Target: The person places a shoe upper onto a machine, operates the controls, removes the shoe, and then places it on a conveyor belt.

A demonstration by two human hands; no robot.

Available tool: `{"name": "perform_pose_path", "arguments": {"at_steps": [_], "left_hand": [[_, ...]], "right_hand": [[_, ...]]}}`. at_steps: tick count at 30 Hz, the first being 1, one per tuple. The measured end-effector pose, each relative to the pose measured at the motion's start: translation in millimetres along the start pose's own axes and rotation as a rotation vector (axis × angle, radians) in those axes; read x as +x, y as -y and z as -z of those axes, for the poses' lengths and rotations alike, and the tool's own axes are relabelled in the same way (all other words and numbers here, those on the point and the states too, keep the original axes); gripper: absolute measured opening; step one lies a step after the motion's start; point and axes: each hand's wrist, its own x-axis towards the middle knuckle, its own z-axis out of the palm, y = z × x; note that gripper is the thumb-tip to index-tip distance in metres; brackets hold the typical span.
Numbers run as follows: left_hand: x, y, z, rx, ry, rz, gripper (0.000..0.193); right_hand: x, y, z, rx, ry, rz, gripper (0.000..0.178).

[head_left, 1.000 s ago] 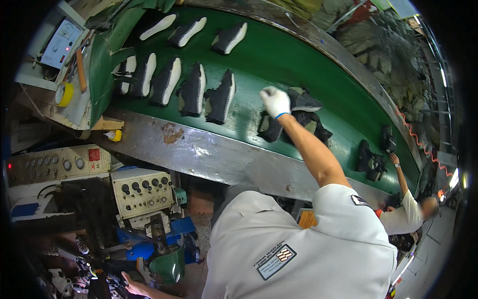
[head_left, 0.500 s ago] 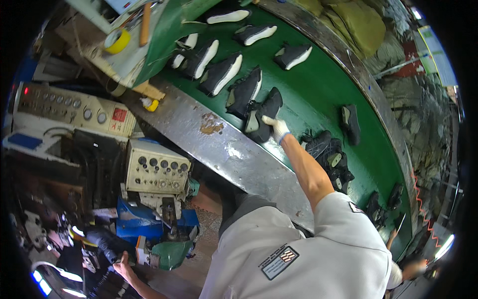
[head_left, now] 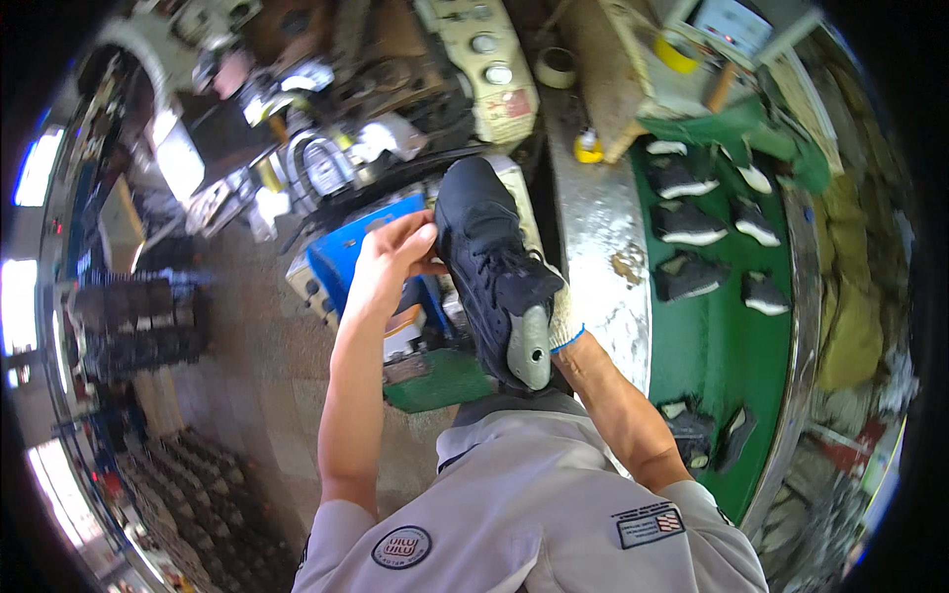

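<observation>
A black lace-up shoe [head_left: 484, 247] is held up in front of me, its toe pointing away and its laced top facing up. The pale grey-green end of a shoe last [head_left: 531, 346] fills its heel opening and has a round hole in it. My right hand [head_left: 565, 314], in a white knit glove with a blue cuff, grips the shoe's right side near the heel; most of its fingers are hidden behind it. My bare left hand [head_left: 393, 259] is closed against the left side near the toe, thumb and bent fingers at its edge.
To the right runs a green belt [head_left: 727, 356] with several dark, white-soled shoes [head_left: 689, 222] behind a metal ledge [head_left: 603, 247]. A yellow tape roll [head_left: 676, 52] and small yellow bottle [head_left: 588, 146] lie ahead. Machinery [head_left: 321, 163] and a blue bin [head_left: 366, 247] stand beyond my left hand.
My view has swung left. The right hand has lifted the shoe off the belt and brought it before me. The left hand has left a dark shoe at the machine and come to this one.
</observation>
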Motion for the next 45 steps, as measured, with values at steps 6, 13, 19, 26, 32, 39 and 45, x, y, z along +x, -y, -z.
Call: {"name": "perform_pose_path", "arguments": {"at_steps": [6,13,19,26,32,39,45], "left_hand": [[12.5,26.0,116.2,-0.223,-0.215,-0.016,0.012],[17.3,11.9,133.7,-0.230,-0.675,-0.242,0.040],[21.6,20.6,137.3,-0.384,-0.690,-0.382,0.057],[32.7,43.4,125.3,-0.717,-0.405,-0.048,0.042],[24.8,30.3,131.3,-0.519,-0.342,-0.031,0.050],[37.8,49.0,130.6,-0.533,-0.369,-0.093,0.053],[46.9,68.5,118.4,-0.632,-0.362,-0.185,0.053]], "right_hand": [[58.3,66.6,-113.4,0.578,0.011,-0.210,0.032],[118.4,75.1,-168.4,0.512,-0.065,-0.115,0.045],[154.1,68.2,-191.0,0.463,-0.081,-0.044,0.044],[181.0,34.1,-192.9,0.478,-0.119,-0.031,0.043],[175.8,28.3,-196.0,0.231,-0.155,0.106,0.039],[181.6,22.3,-194.0,0.284,-0.183,0.054,0.042],[205.5,-23.0,-164.2,0.113,-0.240,0.103,0.053]]}}
